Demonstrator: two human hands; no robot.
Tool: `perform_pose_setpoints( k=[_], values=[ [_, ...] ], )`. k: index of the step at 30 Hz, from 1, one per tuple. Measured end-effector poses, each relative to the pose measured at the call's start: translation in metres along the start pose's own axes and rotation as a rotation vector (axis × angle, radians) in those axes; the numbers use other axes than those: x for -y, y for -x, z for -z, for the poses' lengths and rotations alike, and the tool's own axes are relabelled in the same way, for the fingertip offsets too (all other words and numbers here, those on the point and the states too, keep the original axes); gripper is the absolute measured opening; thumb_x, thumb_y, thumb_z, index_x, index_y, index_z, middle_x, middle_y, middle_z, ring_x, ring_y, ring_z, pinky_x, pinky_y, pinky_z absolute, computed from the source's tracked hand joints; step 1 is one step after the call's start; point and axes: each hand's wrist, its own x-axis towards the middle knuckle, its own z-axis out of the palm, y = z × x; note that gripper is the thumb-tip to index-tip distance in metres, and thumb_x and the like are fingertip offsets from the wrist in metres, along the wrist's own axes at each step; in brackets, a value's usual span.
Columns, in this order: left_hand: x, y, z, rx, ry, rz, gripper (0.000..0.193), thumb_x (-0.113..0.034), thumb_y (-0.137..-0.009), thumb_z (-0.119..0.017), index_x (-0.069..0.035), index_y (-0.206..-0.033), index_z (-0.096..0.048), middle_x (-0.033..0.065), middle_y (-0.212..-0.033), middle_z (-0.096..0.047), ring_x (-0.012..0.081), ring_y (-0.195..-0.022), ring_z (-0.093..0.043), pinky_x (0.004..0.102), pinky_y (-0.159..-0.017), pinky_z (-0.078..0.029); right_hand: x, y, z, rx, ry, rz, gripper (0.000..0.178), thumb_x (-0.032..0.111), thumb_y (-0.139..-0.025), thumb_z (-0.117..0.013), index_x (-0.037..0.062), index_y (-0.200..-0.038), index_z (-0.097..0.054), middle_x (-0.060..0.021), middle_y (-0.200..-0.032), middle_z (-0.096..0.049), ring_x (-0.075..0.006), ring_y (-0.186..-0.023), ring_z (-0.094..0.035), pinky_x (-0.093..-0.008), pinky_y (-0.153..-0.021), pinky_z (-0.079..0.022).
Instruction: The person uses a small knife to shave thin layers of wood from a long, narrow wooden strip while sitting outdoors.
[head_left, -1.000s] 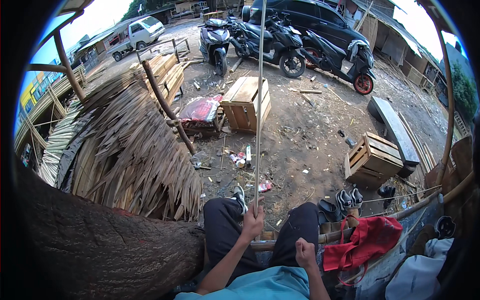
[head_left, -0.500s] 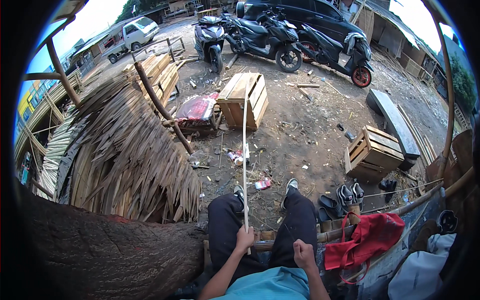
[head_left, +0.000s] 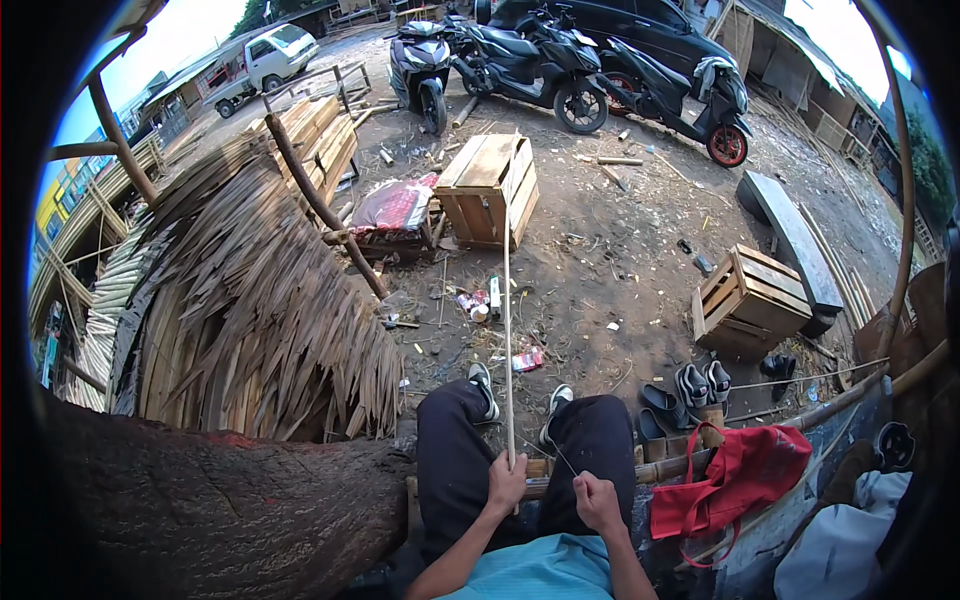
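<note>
left fingers holding stick, right perhaps wire

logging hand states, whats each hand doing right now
Left hand: closed, holding a long pale stick.
Right hand: closed in a fist on a thin dark strip; what it is cannot be told.

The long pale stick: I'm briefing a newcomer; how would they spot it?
Find the dark trousers, lower middle. There the left hand holds the long pale stick, running up the picture toward the farther wooden crate. Unlike sticks lying on the ground, it is held.
</note>
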Motion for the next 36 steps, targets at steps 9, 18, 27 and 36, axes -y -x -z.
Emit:
perform_pose_setpoints(
  k=[9, 18, 27, 36],
  values=[
    [-0.155, -0.055, 0.042, -0.343, -0.212, -0.539, 0.032, -0.026, -0.084, -0.062, 0.003, -0.090, -0.051, 0.0173, -0.059, -0.056, 0.0302, -0.053, -0.060, 0.0384, -0.047, -0.043, 0.000, -0.014, 0.006, -0.030, -0.104, 0.040, 0.036, 0.029, -0.092, -0.047, 0.0018, -0.068, -0.045, -0.0171, -0.052, -0.044, -0.0335, -0.048, -0.050, -0.0389, -0.045, -0.034],
    [-0.117, -0.164, 0.025, -0.443, -0.668, -0.458, 0.028, -0.022, -0.092, -0.043, 0.005, -0.097, -0.038, 0.0273, -0.076, -0.060, 0.0412, -0.075, -0.061, 0.0504, -0.064, -0.049, 0.013, -0.025, 0.011, -0.033, -0.114, 0.086, 0.035, 0.027, -0.092, -0.047, 0.0015, -0.068, -0.045, -0.0167, -0.052, -0.044, -0.0324, -0.047, -0.049, -0.0383, -0.045, -0.034],
    [-0.033, -0.133, 0.001, -0.188, -0.805, 0.068, 0.029, -0.016, -0.084, -0.048, 0.005, -0.104, -0.043, 0.0255, -0.098, -0.061, 0.0400, -0.094, -0.060, 0.0474, -0.079, -0.049, -0.003, -0.008, 0.022, -0.086, -0.105, 0.055, 0.039, 0.028, -0.092, -0.047, 0.0010, -0.065, -0.042, -0.0168, -0.051, -0.041, -0.0301, -0.044, -0.046, -0.0373, -0.044, -0.032],
    [-0.046, -0.143, 0.008, -0.389, -0.577, -0.173, 0.028, -0.021, -0.080, -0.058, 0.002, -0.093, -0.049, 0.0253, -0.082, -0.062, 0.0412, -0.079, -0.061, 0.0491, -0.070, -0.048, -0.007, -0.006, 0.026, -0.124, -0.096, 0.033, 0.039, 0.028, -0.092, -0.047, 0.0010, -0.064, -0.042, -0.0167, -0.051, -0.040, -0.0307, -0.043, -0.044, -0.0382, -0.044, -0.032]
  ],
)
